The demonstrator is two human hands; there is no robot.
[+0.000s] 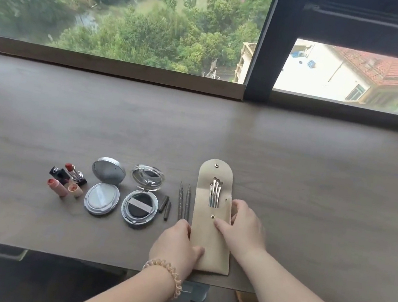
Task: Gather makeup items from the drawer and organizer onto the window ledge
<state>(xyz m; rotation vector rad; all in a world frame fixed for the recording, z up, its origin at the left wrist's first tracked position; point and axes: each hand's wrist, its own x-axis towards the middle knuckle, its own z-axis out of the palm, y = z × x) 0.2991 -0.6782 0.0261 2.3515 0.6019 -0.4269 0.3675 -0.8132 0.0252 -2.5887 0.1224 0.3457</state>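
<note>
A beige brush pouch (207,242) lies flap-open on the dark wooden window ledge (319,169), several small brushes (215,192) sticking out of its pocket. My left hand (176,244) holds the pouch's lower left edge, thumb on top. My right hand (243,226) rests on its right side, fingers spread over the snap. To the left lie two thin liner pens (184,201) with their caps (165,205), an open black cushion compact (141,203), an open silver compact (104,188) and several lipsticks (67,180).
The window glass and its dark frame (266,57) rise behind the ledge. The ledge's front edge runs just under my wrists, with dark floor below. A spiral hair tie sits on my left wrist.
</note>
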